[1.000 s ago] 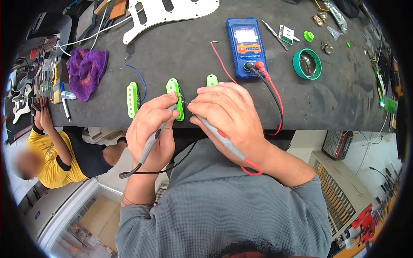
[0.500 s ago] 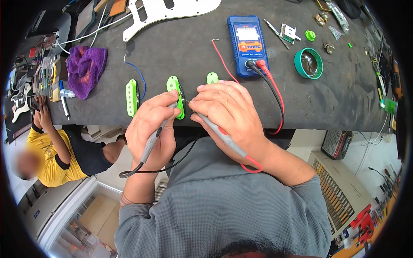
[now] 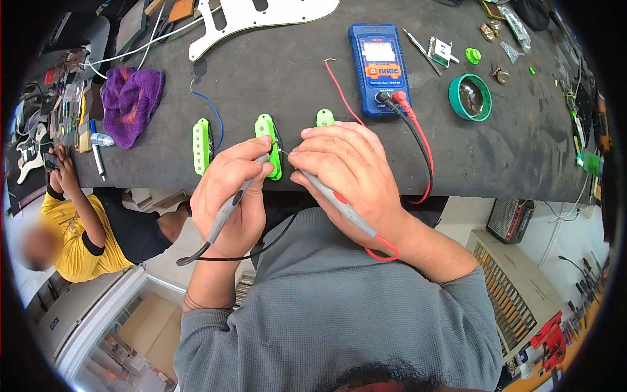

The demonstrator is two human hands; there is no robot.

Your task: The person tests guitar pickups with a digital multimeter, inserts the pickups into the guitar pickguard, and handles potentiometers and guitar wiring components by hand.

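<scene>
My left hand is closed around a grey multimeter probe with a black lead. In my right hand is a second grey probe, marked red, on a red lead. Both hands meet at the middle green guitar pickup, whose lower part is partly covered by my left fingers; exact tip contact is too small to tell. Another green pickup with a blue wire lies to the left. A third pickup is mostly hidden behind my right hand. Beyond sits the blue digital multimeter, with both leads plugged in.
A white pickguard lies at the back. The purple cloth is on the left, a teal bowl on the right, near a switch and a green knob. A person in a yellow shirt sits at left.
The whole view shifts very slightly. My hands keep the same hold on both probes, and the black lead below my left hand swings a little to the left.
</scene>
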